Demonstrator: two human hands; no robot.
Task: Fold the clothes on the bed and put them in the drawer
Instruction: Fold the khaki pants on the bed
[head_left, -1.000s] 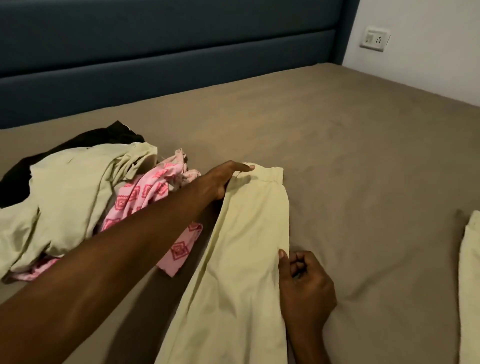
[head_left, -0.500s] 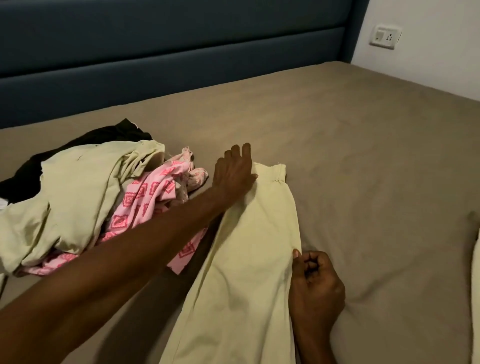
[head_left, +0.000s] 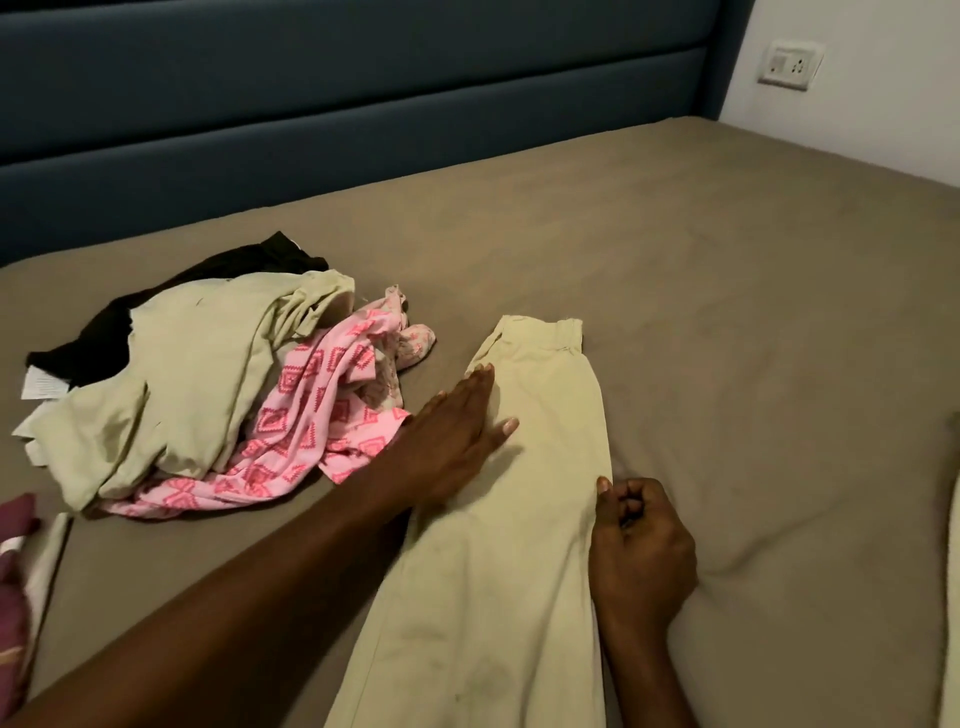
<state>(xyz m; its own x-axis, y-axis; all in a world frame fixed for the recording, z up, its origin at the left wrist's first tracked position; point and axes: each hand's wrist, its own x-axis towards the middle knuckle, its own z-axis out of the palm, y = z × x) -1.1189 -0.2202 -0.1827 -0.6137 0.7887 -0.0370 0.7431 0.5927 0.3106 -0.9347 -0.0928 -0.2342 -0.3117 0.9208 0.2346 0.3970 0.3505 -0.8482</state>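
Note:
Pale yellow trousers (head_left: 519, 519) lie flat and lengthwise on the brown bed sheet (head_left: 727, 312), waistband at the far end. My left hand (head_left: 457, 431) lies flat on their left side below the waistband, fingers straight. My right hand (head_left: 639, 545) pinches the trousers' right edge, fingers curled. To the left is a heap of unfolded clothes: a pale green garment (head_left: 192, 374), a pink patterned garment (head_left: 311, 426) and a black garment (head_left: 104, 332) underneath. No drawer is in view.
A dark blue padded headboard (head_left: 363, 104) runs along the far side of the bed. A wall socket (head_left: 789, 65) is on the white wall at right. Maroon cloth (head_left: 15, 571) shows at the left edge, pale cloth (head_left: 953, 597) at the right edge.
My left hand has slid from the waistband back toward me along the trousers and now lies flat lower down. My right hand has kept its pinch on the right edge.

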